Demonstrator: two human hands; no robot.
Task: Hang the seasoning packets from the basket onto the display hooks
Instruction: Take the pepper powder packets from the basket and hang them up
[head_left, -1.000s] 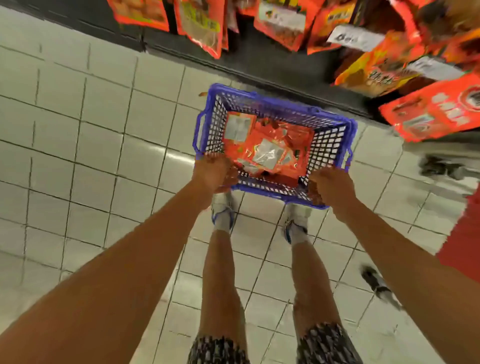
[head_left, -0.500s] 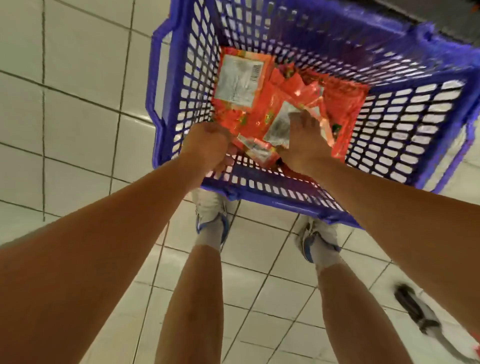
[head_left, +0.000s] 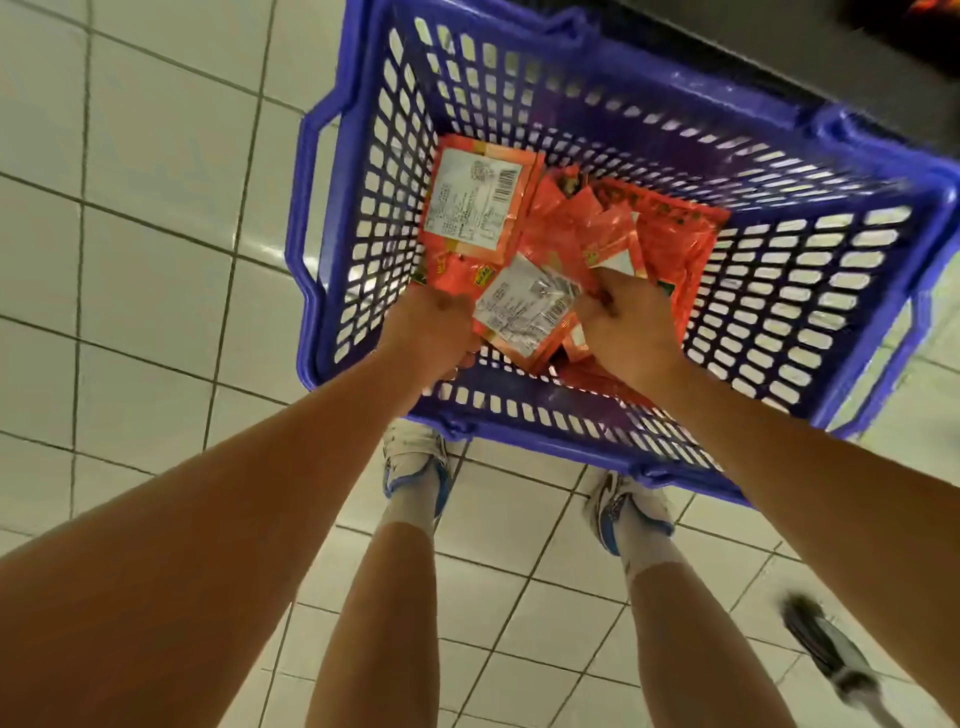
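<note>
Both hands (head_left: 434, 332) (head_left: 621, 332) inside blue basket (head_left: 332, 244), holding seasoning packet (head_left: 524, 306).

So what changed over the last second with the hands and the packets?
Both hands left the near rim of the blue plastic lattice basket and went inside. The left hand and right hand now hold a red foil seasoning packet, white label up, between them. The basket stayed on the floor, the other packets inside it.

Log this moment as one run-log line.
stage: pickup | left hand: holding packet in blue basket | right hand: gripping same packet | other packets: loose in basket | hung now: none visible
</note>
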